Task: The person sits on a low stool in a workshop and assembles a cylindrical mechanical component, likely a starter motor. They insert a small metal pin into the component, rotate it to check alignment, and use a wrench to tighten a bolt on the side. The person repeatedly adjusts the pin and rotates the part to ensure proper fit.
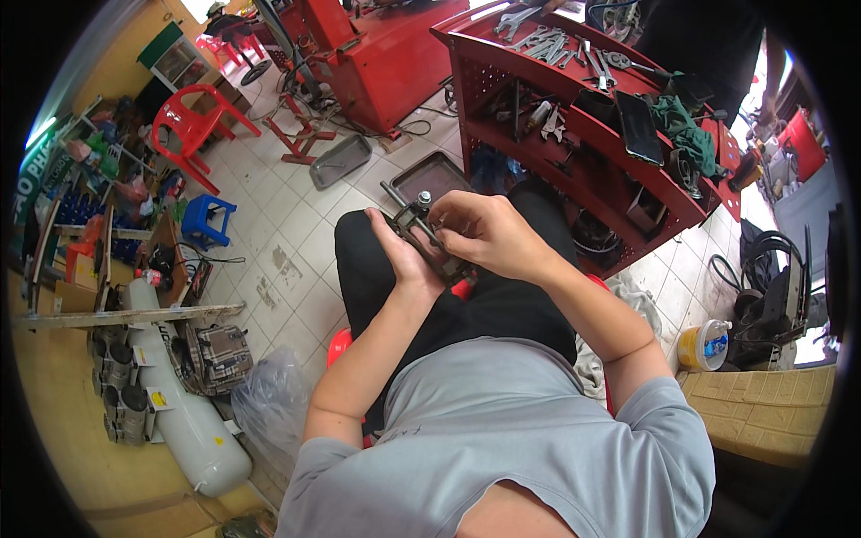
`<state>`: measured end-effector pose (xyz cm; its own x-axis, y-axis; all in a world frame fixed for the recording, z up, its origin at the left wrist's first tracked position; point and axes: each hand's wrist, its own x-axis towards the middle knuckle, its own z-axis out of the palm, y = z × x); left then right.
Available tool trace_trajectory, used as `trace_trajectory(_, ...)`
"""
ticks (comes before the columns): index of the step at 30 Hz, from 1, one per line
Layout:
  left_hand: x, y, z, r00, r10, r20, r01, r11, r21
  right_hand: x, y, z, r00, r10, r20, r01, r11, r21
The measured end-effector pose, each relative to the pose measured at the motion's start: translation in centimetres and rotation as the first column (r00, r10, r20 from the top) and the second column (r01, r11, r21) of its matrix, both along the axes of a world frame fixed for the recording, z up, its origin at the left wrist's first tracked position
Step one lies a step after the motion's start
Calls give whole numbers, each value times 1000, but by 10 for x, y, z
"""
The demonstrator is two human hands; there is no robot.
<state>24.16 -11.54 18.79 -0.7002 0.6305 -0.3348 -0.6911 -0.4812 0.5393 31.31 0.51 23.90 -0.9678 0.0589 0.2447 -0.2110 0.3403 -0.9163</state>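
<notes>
At the frame's centre, the left hand grips a dark metal part, its fingers largely hidden. The right hand bends over it; whether those fingers pinch anything cannot be told. Work looks underway, a bolt in place; what remains is unclear.

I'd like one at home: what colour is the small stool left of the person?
The stool is blue; it shows best in the head view.

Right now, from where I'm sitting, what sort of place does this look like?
Probably a repair workshop, though what kind isn't certain: wrenches lie on a red tool cart, and your left hand and right hand are on a dark metal part.
</notes>
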Motion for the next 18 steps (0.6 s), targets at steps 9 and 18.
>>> trace_trajectory(9,0,7,-24,995,87,48,-84,994,-64,-8,-13,-23,981,-166,97,153,980,124)
trace_trajectory(18,-8,11,-57,995,85,43,-86,996,18,-23,-6,-46,952,-127,277,155,984,-82)
